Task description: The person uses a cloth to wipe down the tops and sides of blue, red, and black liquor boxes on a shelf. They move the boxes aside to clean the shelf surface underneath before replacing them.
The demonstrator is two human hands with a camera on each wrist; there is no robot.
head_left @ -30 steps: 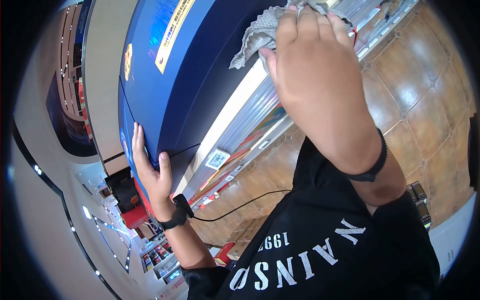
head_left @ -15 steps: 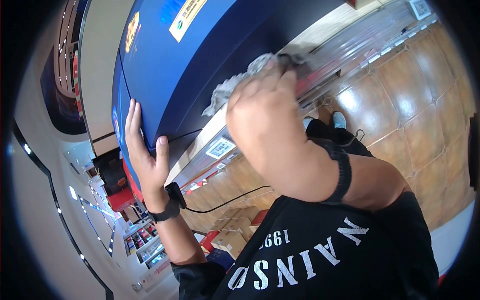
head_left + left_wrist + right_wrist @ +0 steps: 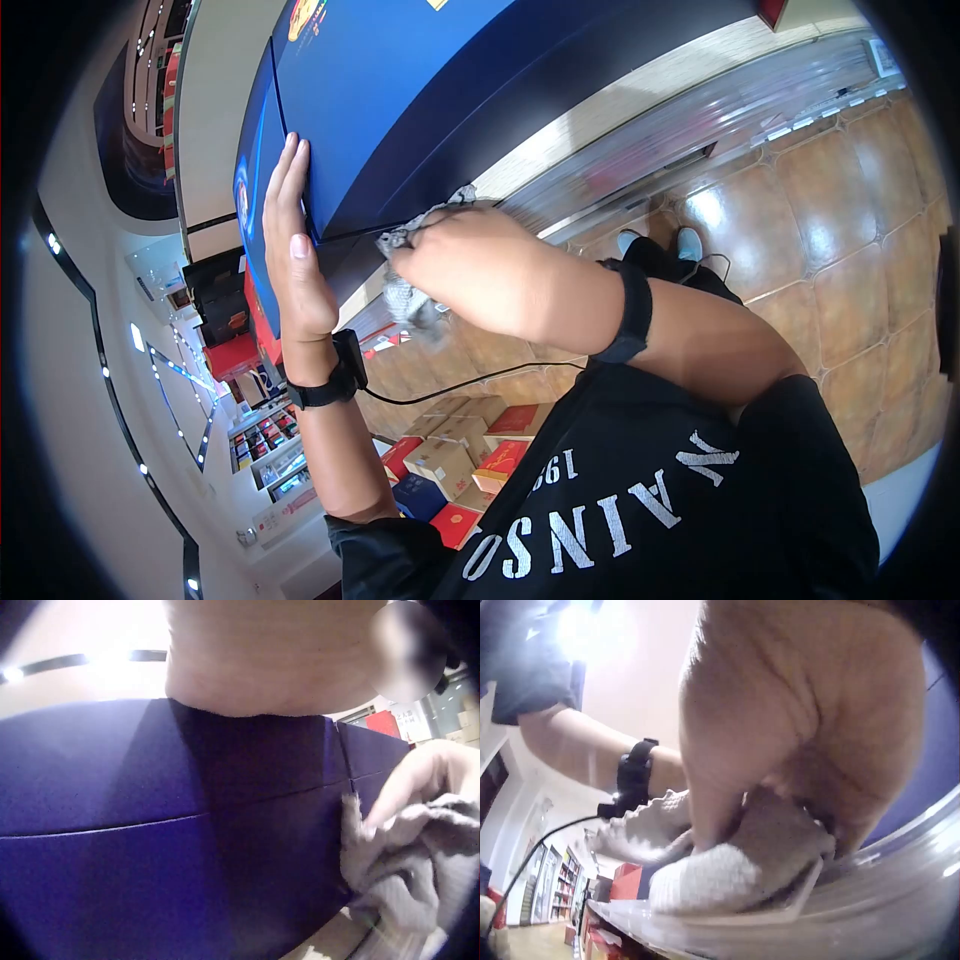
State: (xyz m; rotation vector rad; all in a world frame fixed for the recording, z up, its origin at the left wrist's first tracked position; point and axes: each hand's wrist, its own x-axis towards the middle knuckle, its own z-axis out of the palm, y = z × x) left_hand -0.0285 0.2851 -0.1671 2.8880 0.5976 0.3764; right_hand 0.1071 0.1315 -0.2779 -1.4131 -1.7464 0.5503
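Note:
A large dark-blue box stands along a pale shelf edge in the head view. My left hand lies against the box near its seam, fingers straight. Close beside it, my right hand grips a crumpled grey cloth at the box's lower front, just by the shelf edge. Part of the cloth hangs below the hand. In the left wrist view the cloth bunches under the right fingers, next to the seam. From the right wrist, the cloth is folded beneath the curled hand.
Clear plastic strips run along the shelf front. Cardboard cartons and red boxes are stacked on the tiled floor below. A black cable trails from the left wrist band across toward the body.
My right hand has swept the cloth leftward along the box's lower front and shelf edge, up close to the left hand. The left hand has stayed on the box while the head view shifted.

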